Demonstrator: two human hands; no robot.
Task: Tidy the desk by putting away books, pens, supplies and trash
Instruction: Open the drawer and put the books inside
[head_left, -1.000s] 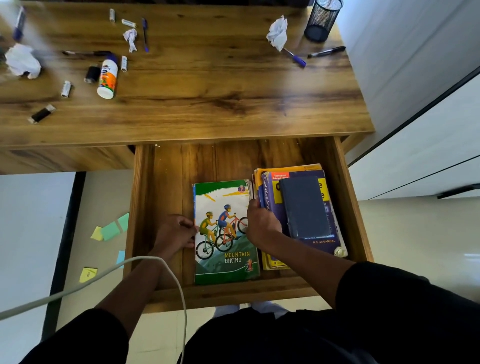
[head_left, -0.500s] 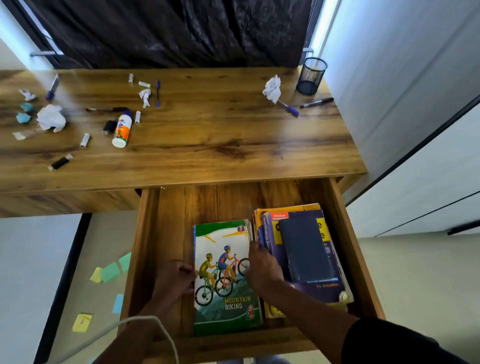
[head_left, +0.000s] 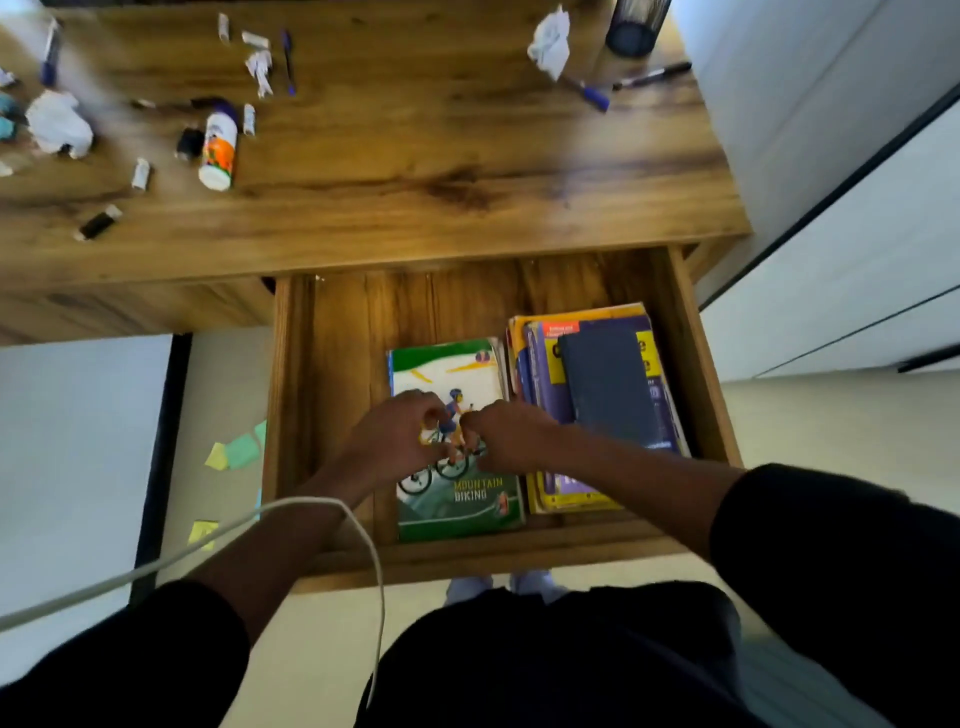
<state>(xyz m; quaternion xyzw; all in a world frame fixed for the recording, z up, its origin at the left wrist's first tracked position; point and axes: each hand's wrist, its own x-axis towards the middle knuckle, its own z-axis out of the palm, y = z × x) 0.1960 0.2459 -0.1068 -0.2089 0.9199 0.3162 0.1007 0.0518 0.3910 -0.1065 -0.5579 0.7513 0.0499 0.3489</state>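
Observation:
The wooden drawer (head_left: 332, 395) under the desk (head_left: 415, 166) stands pulled out. Inside it a green "Mountain Biking" book (head_left: 462, 506) lies flat beside a stack of books (head_left: 608, 384) with a dark blue one on top. My left hand (head_left: 397, 439) and my right hand (head_left: 511, 436) hover close together over the green book's cover, fingers loosely curled and holding nothing. On the desk lie a glue bottle (head_left: 218, 145), crumpled paper (head_left: 60, 122) and another crumpled paper (head_left: 548, 44), a black pen (head_left: 652, 75), a blue pen (head_left: 589, 94) and several small items.
A black mesh pen cup (head_left: 631, 23) stands at the desk's far right corner. Sticky notes (head_left: 236, 452) lie on the floor left of the drawer. A white cable (head_left: 208, 545) loops over my left forearm. White cabinets (head_left: 857, 234) stand to the right.
Both hands left the green book's side edges and came together above its cover. The view tilted down, so the curtain is out of sight.

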